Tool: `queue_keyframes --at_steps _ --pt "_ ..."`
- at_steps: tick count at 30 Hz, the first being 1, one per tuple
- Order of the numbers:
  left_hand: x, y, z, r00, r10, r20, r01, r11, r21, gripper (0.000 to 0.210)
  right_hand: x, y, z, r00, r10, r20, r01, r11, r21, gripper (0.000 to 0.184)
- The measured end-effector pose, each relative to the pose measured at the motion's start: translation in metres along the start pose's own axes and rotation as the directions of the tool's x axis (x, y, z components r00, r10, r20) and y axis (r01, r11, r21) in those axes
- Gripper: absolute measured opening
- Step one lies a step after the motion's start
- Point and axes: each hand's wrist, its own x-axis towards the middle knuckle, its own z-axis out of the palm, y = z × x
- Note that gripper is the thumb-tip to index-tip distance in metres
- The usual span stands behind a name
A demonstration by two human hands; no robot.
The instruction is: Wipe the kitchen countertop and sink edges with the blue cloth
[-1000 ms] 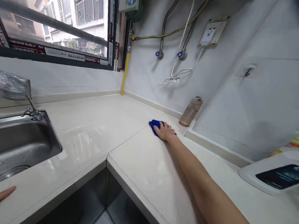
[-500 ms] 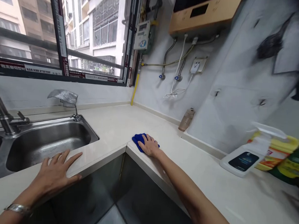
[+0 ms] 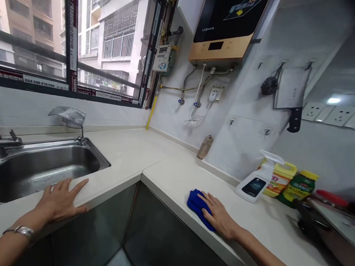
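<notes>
My right hand presses down on a bunched blue cloth, close to the front edge of the white countertop. The cloth shows beyond and beside the fingers; the part under the palm is hidden. On the left, my left hand rests over the counter edge in front of the steel sink. Its fingers are spread and it holds nothing. A metal band circles the left wrist.
A white spray bottle, a yellow jug and a green bottle stand beyond my right hand. A lidded pan sits at the right. Against the wall is a brown bottle; a cleaver hangs above.
My right hand has slid the blue cloth from the counter's inner corner to the right and nearer me. The view has turned right; my left hand stays on the counter edge.
</notes>
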Motion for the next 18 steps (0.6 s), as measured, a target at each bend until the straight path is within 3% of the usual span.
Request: queue_keyframes --at_steps 4,8,12,18 --pt "0.017 0.015 -0.012 0.993 -0.081 0.091 0.082 0.997 -0.012 0.108 -0.042 0.026 -0.004 0.998 0.016 -0.053 -0.012 0.997 0.080 0.064" --pt "0.038 0.032 -0.006 1.000 0.003 -0.015 -0.003 1.000 -0.010 0.109 -0.041 0.034 -0.001 0.993 0.000 -0.115 0.021 0.983 0.182 0.063" --pt "0.051 0.035 0.012 0.995 0.032 -0.099 -0.034 0.999 -0.016 0.106 0.003 0.048 0.009 0.989 0.075 -0.131 -0.055 0.987 0.149 0.063" --pt "0.061 0.023 0.033 0.982 0.028 -0.186 -0.031 0.999 -0.014 0.108 0.092 0.057 0.018 0.990 0.121 -0.066 -0.117 0.991 0.066 0.070"
